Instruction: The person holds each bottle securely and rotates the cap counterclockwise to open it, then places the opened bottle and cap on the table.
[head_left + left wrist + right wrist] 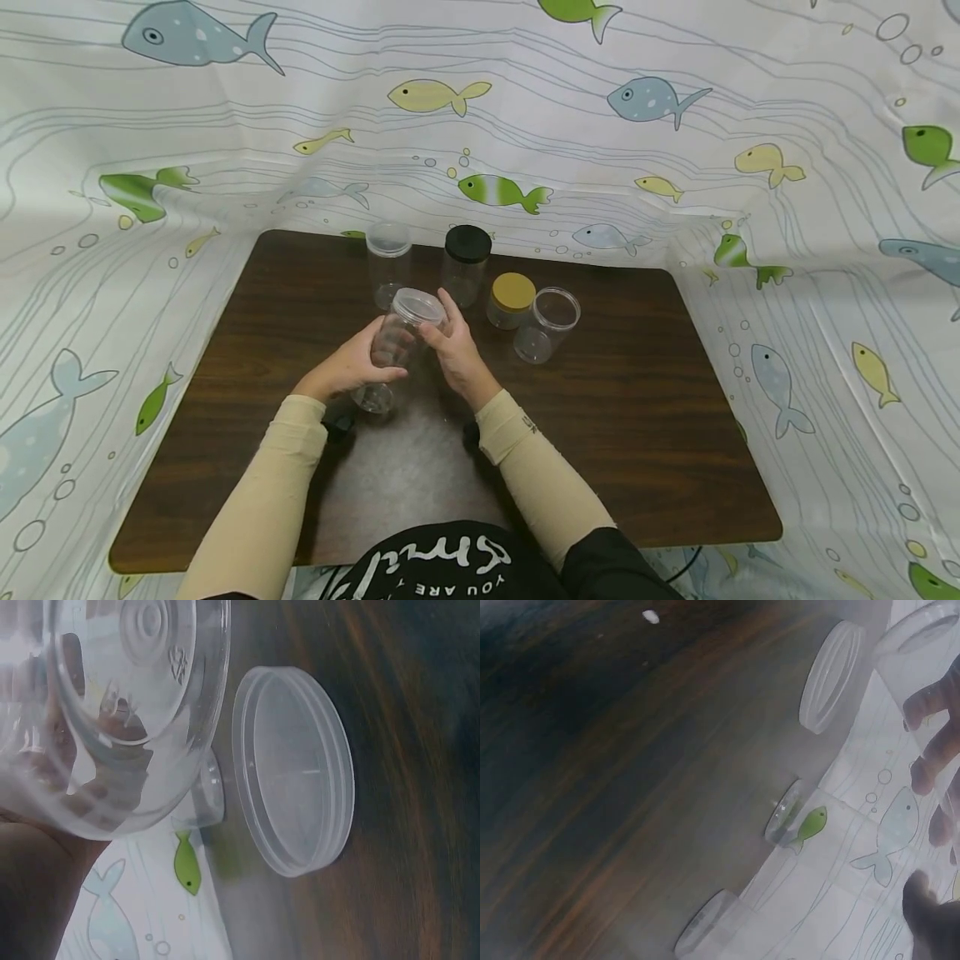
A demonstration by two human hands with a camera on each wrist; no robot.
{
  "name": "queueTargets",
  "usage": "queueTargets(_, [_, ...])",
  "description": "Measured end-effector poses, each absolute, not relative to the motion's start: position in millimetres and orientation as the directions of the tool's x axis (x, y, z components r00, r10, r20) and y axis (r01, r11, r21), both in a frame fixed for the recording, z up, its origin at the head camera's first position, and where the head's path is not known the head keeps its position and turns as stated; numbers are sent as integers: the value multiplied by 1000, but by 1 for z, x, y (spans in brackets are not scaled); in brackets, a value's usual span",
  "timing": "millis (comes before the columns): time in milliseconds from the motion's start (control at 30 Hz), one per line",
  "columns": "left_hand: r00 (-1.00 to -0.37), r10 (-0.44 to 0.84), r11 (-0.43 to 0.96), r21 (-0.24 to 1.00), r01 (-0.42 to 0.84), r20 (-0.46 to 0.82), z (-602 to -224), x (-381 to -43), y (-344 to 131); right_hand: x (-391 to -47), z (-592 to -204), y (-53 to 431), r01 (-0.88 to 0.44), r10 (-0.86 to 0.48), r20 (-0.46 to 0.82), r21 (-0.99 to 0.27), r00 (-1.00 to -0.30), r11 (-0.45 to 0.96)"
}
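Observation:
A clear plastic jar (397, 342) with a translucent top (418, 307) is held tilted above the table. My left hand (351, 364) grips its side, fingers behind and thumb in front. With thumb and fingers at its upper rim, my right hand (461, 354) holds the jar from the other side. The jar's round base (154, 675) fills the upper left of the left wrist view. Below the jar, a loose translucent lid (296, 772) lies on the table. The same lid (831, 679) shows near the top of the right wrist view.
Behind the hands stand a jar with a translucent lid (388, 240) and a jar with a black lid (468, 244). A short yellow-lidded jar (513, 293) and a jar without a lid (542, 333) stand to the right. Fish-printed cloth (525, 142) surrounds the brown table (630, 417).

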State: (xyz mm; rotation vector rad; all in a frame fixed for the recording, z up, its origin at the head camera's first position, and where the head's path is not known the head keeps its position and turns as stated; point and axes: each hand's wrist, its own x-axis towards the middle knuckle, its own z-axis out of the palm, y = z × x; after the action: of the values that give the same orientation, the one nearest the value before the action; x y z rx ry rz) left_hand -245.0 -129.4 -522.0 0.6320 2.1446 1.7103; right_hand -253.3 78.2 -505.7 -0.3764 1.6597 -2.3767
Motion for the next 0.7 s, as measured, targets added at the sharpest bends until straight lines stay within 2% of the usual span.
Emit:
queueTargets(200, [-855,518,156,980,124,26,-522,-245,-136,-250,-508,82,-80,-251,167,-943,-954,-324])
queueTargets(700, [-840,542,167,977,133,22,-527,-241,-132,-248,-502,79,-71,-320,158,-961,-934,-269])
